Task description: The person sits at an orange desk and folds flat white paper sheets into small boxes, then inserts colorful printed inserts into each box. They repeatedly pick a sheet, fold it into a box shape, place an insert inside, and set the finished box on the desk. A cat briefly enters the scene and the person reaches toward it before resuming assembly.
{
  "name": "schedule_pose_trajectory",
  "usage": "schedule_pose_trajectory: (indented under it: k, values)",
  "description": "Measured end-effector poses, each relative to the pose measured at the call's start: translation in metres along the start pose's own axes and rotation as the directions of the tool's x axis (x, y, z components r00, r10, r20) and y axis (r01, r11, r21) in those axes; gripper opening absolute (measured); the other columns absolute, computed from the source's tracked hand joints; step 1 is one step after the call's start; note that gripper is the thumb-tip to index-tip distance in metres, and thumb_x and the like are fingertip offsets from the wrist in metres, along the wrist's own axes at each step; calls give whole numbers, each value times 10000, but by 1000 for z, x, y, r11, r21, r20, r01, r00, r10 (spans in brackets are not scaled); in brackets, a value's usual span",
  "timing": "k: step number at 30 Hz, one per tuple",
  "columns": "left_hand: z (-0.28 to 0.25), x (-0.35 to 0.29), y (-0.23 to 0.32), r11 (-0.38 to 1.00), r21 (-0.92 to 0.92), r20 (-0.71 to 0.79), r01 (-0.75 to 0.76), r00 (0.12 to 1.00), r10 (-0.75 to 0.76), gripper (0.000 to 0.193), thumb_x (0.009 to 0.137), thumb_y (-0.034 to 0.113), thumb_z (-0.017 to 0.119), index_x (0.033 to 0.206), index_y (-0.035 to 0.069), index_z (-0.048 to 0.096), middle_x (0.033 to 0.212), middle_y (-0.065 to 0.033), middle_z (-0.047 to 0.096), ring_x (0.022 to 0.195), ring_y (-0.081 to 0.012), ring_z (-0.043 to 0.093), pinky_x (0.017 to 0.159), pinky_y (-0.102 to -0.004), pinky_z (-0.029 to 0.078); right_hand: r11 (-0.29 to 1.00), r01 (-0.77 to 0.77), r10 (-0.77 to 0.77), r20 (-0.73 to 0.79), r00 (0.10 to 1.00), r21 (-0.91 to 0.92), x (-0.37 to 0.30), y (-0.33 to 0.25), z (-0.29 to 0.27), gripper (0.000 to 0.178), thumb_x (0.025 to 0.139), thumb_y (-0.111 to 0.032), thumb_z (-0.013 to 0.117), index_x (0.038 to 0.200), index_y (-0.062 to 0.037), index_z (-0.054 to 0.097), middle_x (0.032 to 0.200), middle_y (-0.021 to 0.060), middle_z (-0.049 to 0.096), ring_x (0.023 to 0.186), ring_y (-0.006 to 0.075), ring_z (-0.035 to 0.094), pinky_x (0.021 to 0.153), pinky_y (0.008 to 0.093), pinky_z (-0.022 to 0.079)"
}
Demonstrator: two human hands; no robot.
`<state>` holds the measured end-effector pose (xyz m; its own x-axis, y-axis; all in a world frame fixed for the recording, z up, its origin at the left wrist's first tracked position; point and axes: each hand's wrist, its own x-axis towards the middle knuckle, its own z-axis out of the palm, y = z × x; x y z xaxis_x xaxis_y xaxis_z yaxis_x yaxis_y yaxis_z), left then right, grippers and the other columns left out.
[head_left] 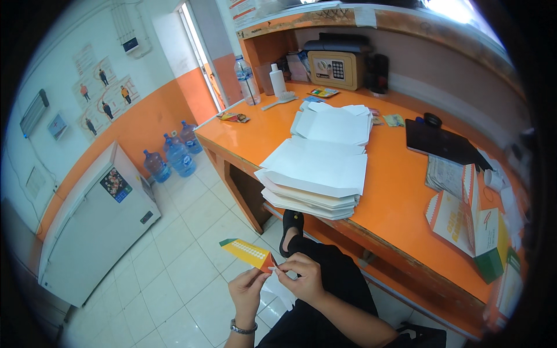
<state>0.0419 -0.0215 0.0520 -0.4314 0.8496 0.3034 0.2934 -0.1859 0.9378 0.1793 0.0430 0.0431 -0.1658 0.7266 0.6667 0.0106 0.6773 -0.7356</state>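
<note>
- Thumbs and fingertips of both hands closed in a pinch: left hand [246,285] on the lower edge of a yellow carton [246,252], right hand [306,279] at its orange end.
- Counted close by: two hands, one yellow carton, one stack of white sheets [316,162] with layers overlapping too much to number.
- Counted farther off: four blue water jugs [181,159] on the floor, one safe [335,69], one white bottle [277,80], one clear bottle [248,81], one hairbrush [281,100].
- Yellow carton held in the air above the tiled floor, orange end at the fingertips, green tip pointing away to the upper left.
- White flap [278,292] hanging below the fingers; cannot tell whether joined to the yellow carton.
- Orange end partly hidden behind the fingers.
- Black-trousered leg [342,290] between right hand and orange desk [400,232].
- Stack near the desk's front edge, ahead of the hands; to its right, a dark flat device [438,142] and folded printed cartons [455,223].
</note>
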Motion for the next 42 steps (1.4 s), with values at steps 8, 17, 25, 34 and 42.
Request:
schedule_pose_trajectory:
  k: [8,17,25,34,42]
  values:
    - [6,2,-3,999,-17,27,-27,999,27,166,768,22,760,919,-32,717,750,-65,675,665,-94,577,618,-223,439,1000,8,-9,38,999,13,3,5,-9,80,689,33,722,751,-5,689,699,80,633,634,187,615,582,276,477]
    - [19,-7,-5,991,91,29,-98,995,96,193,837,48,704,1005,-46,690,844,-99,700,734,-122,614,678,-247,475,994,67,-64,37,997,-87,1,9,-7,85,691,9,729,746,-14,668,688,89,603,630,227,598,577,308,474]
    - [32,-14,-15,999,43,-62,3,998,0,316,921,94,620,1189,-73,605,1011,-130,697,885,-142,642,841,-274,489,927,158,-119,134,984,-339,-7,-1,3,82,793,-75,670,868,-43,668,769,71,590,710,238,583,595,342,481]
    - [-22,19,-48,854,-515,24,69,997,-67,228,1024,233,425,895,55,488,879,-6,547,828,-79,497,789,-231,412,961,-268,271,-55,961,61,8,33,-11,342,868,-92,638,1194,-15,567,1108,114,591,1046,224,574,920,355,440]
    - [-52,38,-28,990,104,-227,-100,966,121,356,987,268,454,1196,-9,531,1202,-125,560,1179,-241,486,1023,-363,347,778,-561,465,341,817,284,-4,31,-7,109,914,-62,599,1005,-4,619,915,59,638,863,150,618,777,267,480]
